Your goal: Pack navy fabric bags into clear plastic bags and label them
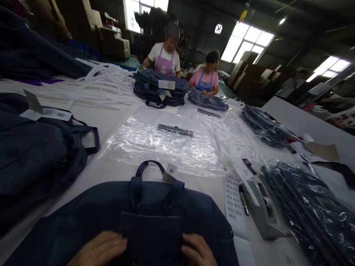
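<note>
A dark navy bag [105, 207] lies flat in front of me, its looped handle and a hang tag [170, 173] at the far edge. My left hand [101, 248] rests on the bag left of its middle panel [151, 231], fingers stretched out and flat. On the panel's right side lies my right hand [198, 249], its fingers also extended against the fabric. Neither hand grips anything. Beyond the bag, a clear plastic bag [133, 136] is spread on the white table, with a dark strap-like piece [175, 130] on it.
More navy bags [30, 151] are heaped at left. A tape dispenser [263, 207], label sheet [233, 195] and marker [244, 200] are at right, beside plastic-wrapped bags [313, 207]. Two co-workers [166, 59] stand across the table behind a bag stack [159, 88]. White strips [102, 79] lie far left.
</note>
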`<state>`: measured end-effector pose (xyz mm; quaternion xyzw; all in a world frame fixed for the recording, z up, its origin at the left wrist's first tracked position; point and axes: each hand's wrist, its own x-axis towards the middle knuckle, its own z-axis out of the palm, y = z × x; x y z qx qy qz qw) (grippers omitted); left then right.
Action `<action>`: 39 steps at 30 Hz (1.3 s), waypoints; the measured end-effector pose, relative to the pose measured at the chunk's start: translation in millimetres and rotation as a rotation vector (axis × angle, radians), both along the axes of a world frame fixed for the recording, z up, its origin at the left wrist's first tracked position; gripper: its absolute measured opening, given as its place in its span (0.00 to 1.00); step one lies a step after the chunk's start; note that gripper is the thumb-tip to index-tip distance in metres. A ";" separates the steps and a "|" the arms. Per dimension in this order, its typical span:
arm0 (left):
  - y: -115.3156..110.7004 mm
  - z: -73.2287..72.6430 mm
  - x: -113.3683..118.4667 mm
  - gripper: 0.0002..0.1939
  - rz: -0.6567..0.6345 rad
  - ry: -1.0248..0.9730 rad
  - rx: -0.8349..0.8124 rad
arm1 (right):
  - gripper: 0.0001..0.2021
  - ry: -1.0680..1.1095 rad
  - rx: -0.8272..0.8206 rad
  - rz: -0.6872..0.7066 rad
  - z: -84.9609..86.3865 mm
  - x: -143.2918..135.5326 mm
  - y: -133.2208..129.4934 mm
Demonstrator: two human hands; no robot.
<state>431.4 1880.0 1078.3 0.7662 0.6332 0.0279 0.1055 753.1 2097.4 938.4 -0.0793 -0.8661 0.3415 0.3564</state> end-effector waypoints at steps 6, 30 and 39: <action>159.0 54.7 -15.5 0.22 0.045 0.128 -0.236 | 0.16 -0.132 0.174 -0.090 59.2 -104.2 76.0; 267.1 25.3 -39.6 0.28 0.255 0.274 -0.240 | 0.52 -0.372 -0.554 -0.094 62.9 -160.0 135.6; 322.6 -26.1 -55.8 0.09 0.330 0.235 -0.449 | 0.07 -0.294 -0.859 -0.114 38.9 -181.8 166.6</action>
